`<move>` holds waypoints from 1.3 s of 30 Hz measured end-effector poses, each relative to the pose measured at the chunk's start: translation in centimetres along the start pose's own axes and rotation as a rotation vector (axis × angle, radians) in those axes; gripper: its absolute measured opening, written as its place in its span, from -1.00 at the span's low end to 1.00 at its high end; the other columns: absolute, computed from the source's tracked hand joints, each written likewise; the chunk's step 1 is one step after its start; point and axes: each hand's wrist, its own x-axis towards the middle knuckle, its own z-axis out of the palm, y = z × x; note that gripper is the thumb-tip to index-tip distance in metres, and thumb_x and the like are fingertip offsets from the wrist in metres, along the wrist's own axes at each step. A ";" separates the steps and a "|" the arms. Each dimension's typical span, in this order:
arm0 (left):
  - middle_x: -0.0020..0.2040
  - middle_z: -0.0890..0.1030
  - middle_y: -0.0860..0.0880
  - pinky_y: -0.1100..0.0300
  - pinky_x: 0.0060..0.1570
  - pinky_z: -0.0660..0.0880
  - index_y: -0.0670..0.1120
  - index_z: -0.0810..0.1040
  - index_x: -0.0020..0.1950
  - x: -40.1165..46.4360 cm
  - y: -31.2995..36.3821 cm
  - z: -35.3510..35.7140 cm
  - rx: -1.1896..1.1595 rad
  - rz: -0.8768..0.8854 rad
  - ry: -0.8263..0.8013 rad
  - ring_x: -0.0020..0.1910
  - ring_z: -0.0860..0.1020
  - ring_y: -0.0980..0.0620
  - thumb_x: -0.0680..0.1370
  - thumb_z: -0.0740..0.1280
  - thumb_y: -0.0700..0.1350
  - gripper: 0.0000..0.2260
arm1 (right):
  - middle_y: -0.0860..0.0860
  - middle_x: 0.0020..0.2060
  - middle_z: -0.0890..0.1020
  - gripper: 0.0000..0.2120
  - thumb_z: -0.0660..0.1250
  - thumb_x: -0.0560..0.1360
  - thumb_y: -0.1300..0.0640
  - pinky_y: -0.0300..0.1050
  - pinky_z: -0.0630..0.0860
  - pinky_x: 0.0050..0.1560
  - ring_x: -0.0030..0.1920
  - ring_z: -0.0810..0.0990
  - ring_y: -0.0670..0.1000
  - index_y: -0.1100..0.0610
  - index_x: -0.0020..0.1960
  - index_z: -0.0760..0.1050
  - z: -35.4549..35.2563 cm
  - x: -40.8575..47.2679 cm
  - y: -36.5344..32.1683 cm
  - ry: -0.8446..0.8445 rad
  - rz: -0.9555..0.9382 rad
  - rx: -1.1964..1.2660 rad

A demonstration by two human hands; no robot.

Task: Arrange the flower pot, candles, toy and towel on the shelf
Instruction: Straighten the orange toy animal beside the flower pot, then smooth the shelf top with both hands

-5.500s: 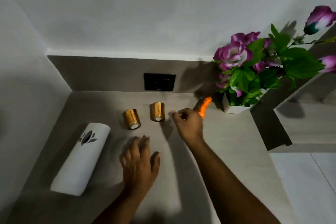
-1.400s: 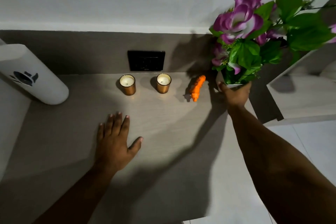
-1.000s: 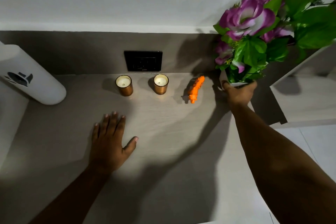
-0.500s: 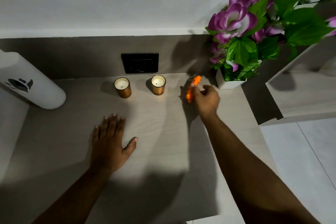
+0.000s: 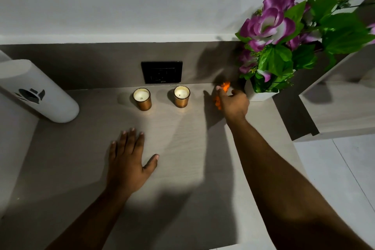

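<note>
Two gold candles stand upright near the shelf's back, one on the left (image 5: 142,99) and one on the right (image 5: 181,96). To their right my right hand (image 5: 233,102) grips the small orange toy (image 5: 225,86), mostly hidden under my fingers. The white flower pot (image 5: 261,95) with purple flowers and green leaves stands just right of that hand, in the back right corner. A rolled white towel (image 5: 38,91) with a dark emblem leans at the far left. My left hand (image 5: 128,160) rests flat on the shelf (image 5: 182,138), fingers spread, holding nothing.
A black switch plate (image 5: 161,72) sits on the grey back panel behind the candles. A lower step of the shelf (image 5: 341,105) lies to the right, with white floor tiles (image 5: 345,168) beyond it. A white wall rises behind.
My right hand left the flower pot, which now stands on the shelf, moved left and closed on the orange toy. The left hand stayed flat.
</note>
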 end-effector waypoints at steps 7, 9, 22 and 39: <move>0.47 0.33 -0.19 -0.07 0.36 0.30 -0.11 0.22 0.50 4.2 1.0 -2.2 -0.441 -0.219 0.099 0.44 0.31 -0.20 0.47 0.34 0.21 -0.29 | 0.15 0.19 0.56 -0.40 0.47 0.44 -0.04 -0.01 0.58 0.10 0.07 0.59 0.08 0.20 0.37 0.43 3.3 -7.6 -1.2 -0.158 -0.317 0.083; 0.48 0.32 -0.14 -0.04 0.38 0.31 -0.06 0.19 0.51 7.5 1.6 -3.5 -0.670 -0.409 0.095 0.43 0.32 -0.15 0.45 0.44 0.07 -0.27 | 0.14 0.33 0.46 -0.21 0.51 0.38 -0.08 0.06 0.54 0.23 0.23 0.54 0.12 0.18 0.47 0.29 5.7 -8.2 -2.1 -0.279 -0.289 0.027; 0.11 0.64 -0.10 0.06 0.00 0.52 -0.10 0.53 0.18 16.8 2.1 -4.8 -0.723 -0.439 0.202 0.06 0.58 -0.11 0.35 0.54 -0.02 -0.54 | 0.16 0.19 0.58 -0.47 0.50 0.40 0.01 0.01 0.50 0.16 0.16 0.56 0.16 0.18 0.28 0.46 9.5 -4.2 -3.1 -0.231 -0.293 -0.105; 0.41 0.37 -0.25 -0.21 0.30 0.31 -0.14 0.38 0.41 2.9 -5.5 -3.9 -0.331 -0.417 0.308 0.37 0.32 -0.29 0.43 0.45 0.02 -0.40 | 0.18 0.55 0.19 -0.11 0.00 0.46 -0.47 0.16 -0.04 0.53 0.56 0.06 0.21 0.16 0.53 0.20 7.1 -13.3 3.9 -0.424 -0.742 -0.693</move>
